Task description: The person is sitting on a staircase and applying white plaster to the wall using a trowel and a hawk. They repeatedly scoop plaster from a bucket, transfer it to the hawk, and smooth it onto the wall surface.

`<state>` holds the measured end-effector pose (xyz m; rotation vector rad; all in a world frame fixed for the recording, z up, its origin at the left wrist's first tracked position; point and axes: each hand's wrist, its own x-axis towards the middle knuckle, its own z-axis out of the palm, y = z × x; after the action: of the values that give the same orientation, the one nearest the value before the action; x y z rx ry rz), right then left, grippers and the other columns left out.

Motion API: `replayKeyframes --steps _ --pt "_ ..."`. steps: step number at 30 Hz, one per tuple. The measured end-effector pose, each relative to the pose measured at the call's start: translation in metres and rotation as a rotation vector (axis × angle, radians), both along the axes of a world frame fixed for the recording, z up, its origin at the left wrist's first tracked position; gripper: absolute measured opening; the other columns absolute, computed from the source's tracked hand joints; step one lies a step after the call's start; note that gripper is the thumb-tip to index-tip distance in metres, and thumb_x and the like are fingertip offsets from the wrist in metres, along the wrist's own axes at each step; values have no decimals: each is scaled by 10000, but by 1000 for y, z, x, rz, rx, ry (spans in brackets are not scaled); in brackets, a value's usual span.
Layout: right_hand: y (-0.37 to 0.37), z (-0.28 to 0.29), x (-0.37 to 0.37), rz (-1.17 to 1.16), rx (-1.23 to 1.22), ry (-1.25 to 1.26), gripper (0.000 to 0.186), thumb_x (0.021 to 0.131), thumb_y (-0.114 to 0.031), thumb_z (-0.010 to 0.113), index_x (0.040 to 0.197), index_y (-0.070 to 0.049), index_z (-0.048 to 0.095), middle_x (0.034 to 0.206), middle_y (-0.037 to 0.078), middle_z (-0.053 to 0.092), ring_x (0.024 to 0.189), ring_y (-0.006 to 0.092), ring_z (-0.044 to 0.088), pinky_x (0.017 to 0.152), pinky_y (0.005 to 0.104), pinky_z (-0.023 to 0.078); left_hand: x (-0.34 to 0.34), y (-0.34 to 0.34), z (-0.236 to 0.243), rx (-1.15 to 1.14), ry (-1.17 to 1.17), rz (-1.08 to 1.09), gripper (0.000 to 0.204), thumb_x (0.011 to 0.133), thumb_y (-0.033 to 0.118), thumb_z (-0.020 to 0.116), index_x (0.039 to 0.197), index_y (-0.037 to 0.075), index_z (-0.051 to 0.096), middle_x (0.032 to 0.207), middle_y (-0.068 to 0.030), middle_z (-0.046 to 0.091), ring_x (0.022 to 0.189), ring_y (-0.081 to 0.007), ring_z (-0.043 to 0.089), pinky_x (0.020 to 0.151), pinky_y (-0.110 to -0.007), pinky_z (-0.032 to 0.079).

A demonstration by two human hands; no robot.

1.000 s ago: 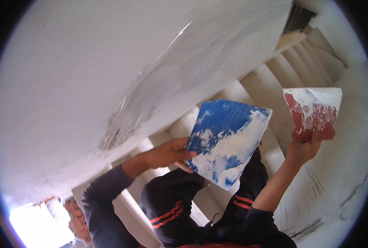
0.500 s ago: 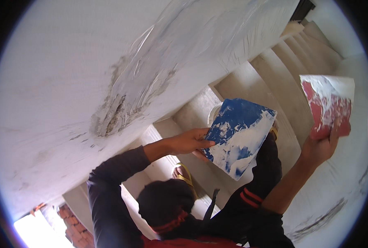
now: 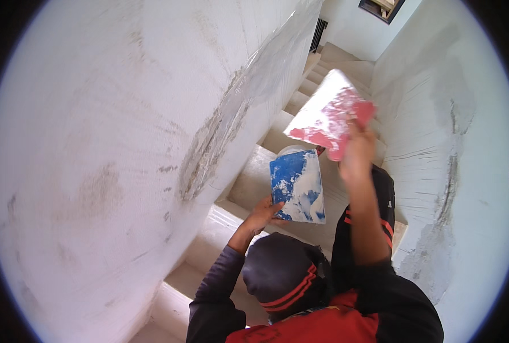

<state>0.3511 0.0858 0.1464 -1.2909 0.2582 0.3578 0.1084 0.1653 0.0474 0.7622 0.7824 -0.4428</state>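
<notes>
My left hand (image 3: 259, 216) grips the lower left edge of a blue putty board (image 3: 288, 170), with the thumb on its face. White putty is smeared over the board's right half. Raised to the right, my right hand (image 3: 358, 150) is closed on a red putty spreader (image 3: 318, 137). White putty covers much of the spreader's broad blade, and this hand is slightly blurred. The spreader hangs just above the board, and the two look apart. Behind the board's top edge shows the pale rim of a round container (image 3: 291, 150), mostly hidden.
Pale stairs (image 3: 254, 178) climb away between two walls. The left wall (image 3: 94, 114) carries a rough grey patch (image 3: 206, 157) and a smoother coated strip above it. A long cracked patch (image 3: 450, 183) marks the right wall. My bent knee (image 3: 280, 268) is close below the board.
My right hand has swung the red spreader leftward, over toward the blue board. The board now stands more upright and farther left in view. The view has turned, showing more of both walls.
</notes>
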Motion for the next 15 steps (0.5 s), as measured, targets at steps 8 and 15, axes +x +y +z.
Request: replayKeyframes --steps 8,15 --pt "33 21 -32 162 -82 -265 193 906 -90 534 1036 44 584 896 50 615 774 104 540 693 261 425 -34 -29 -14 104 -82 382 328 938 140 507 1218 -24 457 1096 -134 591 935 -252 630 736 -352 587" --pt "42 -54 -15 192 -375 -518 190 908 -96 510 868 79 572 691 98 586 617 157 471 596 335 409 -108 -46 45 196 -14 480 355 948 79 462 1280 -27 398 1146 -133 575 976 -235 616 805 -366 563"
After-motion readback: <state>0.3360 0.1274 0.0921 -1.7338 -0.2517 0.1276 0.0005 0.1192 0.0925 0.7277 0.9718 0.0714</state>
